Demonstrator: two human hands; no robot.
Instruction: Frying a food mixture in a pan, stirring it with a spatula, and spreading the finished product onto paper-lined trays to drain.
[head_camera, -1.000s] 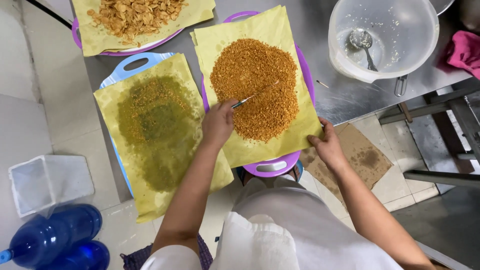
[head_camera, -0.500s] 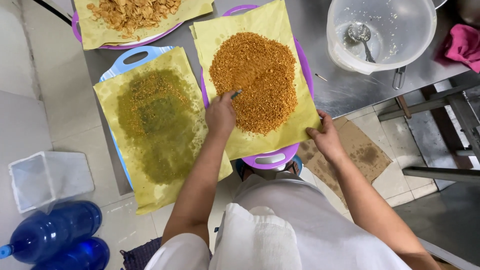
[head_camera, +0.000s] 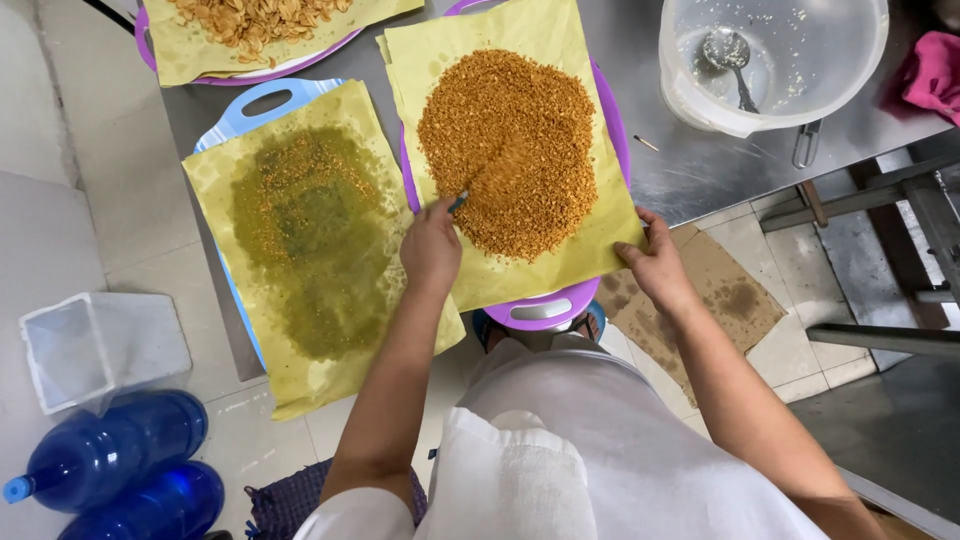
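my left hand (head_camera: 432, 243) pinches a small utensil (head_camera: 459, 201) at the fried crumbs (head_camera: 508, 150); right hand (head_camera: 655, 262) grips the yellow paper (head_camera: 560, 262) edge beside them. best spread evenly, paper pinned flat.

Left hand (head_camera: 432, 243) holds small utensil (head_camera: 459, 201) at orange crumb heap (head_camera: 508, 150); right hand (head_camera: 658, 262) grips yellow paper (head_camera: 520, 268) edge.
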